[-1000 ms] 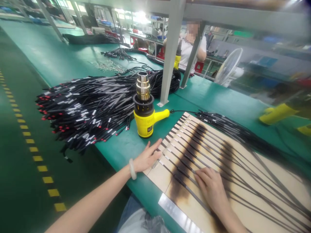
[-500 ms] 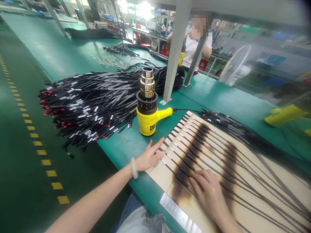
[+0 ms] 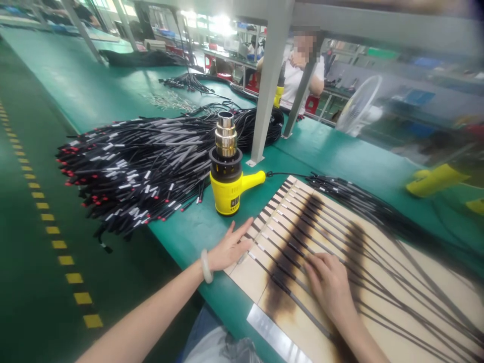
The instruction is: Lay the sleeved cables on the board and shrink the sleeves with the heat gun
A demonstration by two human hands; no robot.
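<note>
Your left hand (image 3: 229,251) lies wide-fingered at the board (image 3: 247,280); your right hand (image 3: 328,280) curls over cables (image 3: 302,305), grip indeterminable; sideways drag could misalign them.

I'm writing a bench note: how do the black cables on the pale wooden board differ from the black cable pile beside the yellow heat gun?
The black cables on the pale wooden board lie spaced apart near their labels; the black cable pile is a thick, overlapping heap. Red tips dot the pile; none show on the board. The left hand and right hand are at the board's cables, not the pile. Both carry white labels.
</note>
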